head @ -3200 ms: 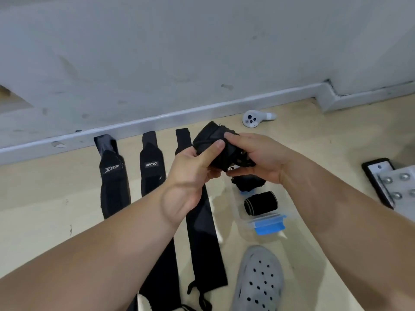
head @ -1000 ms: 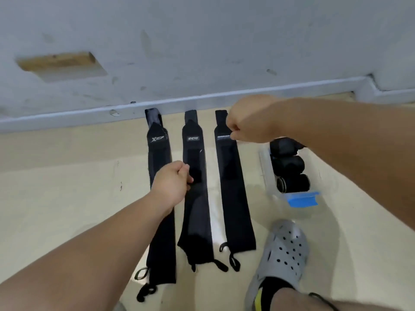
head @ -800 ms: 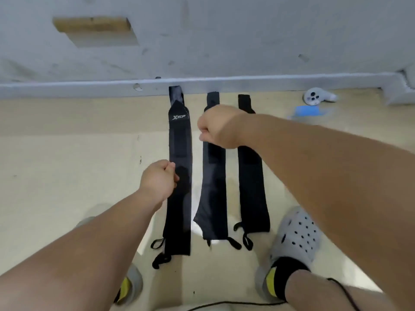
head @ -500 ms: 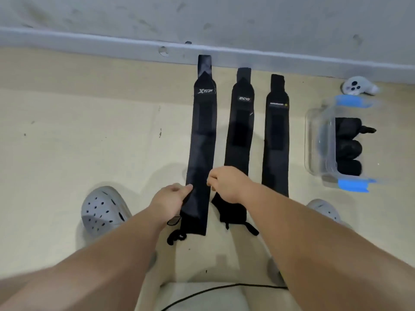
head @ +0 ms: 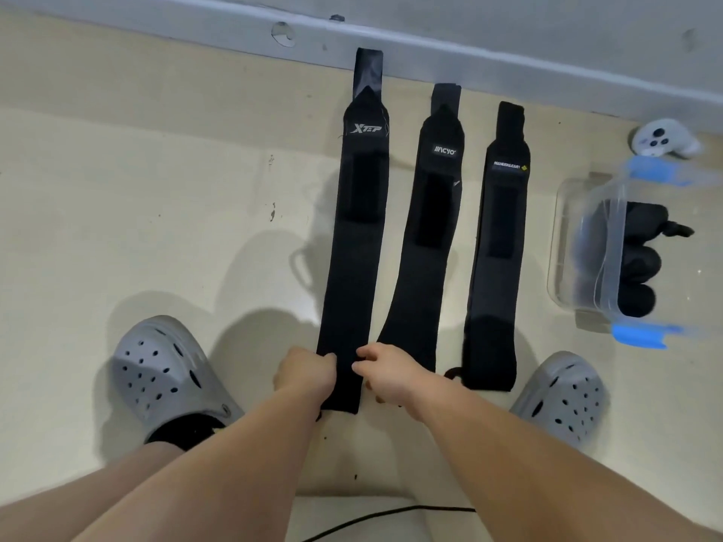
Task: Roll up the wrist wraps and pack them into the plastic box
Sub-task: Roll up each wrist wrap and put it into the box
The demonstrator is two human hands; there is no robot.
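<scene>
**Three flat, three packed: start the next roll**

Three wrist wraps lie flat and side by side on the floor (head: 117,197), running away from you toward the skirting board (head: 508,60). The left wrap (head: 354,244) is the one in hand. Your left hand (head: 305,373) has its fingers curled round that wrap's left edge at the near end. Your right hand (head: 385,371) lies over the near end of the middle wrap (head: 426,236), its curled fingers against the left wrap's right edge. Whether they have pinched the cloth I cannot tell. The right wrap (head: 497,244) lies untouched.

Judging by this, you are at the start of a roll: both hands are at the loop end and no turn has been made.

The next move calls for an even hold on both edges. Fold the end over tightly, then roll straight toward the skirting board so the roll does not go cone-shaped. The fastening patch near the far tip should close it.

Off to your right, well apart from the flat wraps, stands the plastic box (head: 563,244). Three rolled wraps (head: 639,264) sit in a row inside it, and room for more looks tight. A white controller (head: 661,142) lies beyond it. Your grey clogs (head: 168,369) are planted on either side of the work.
</scene>
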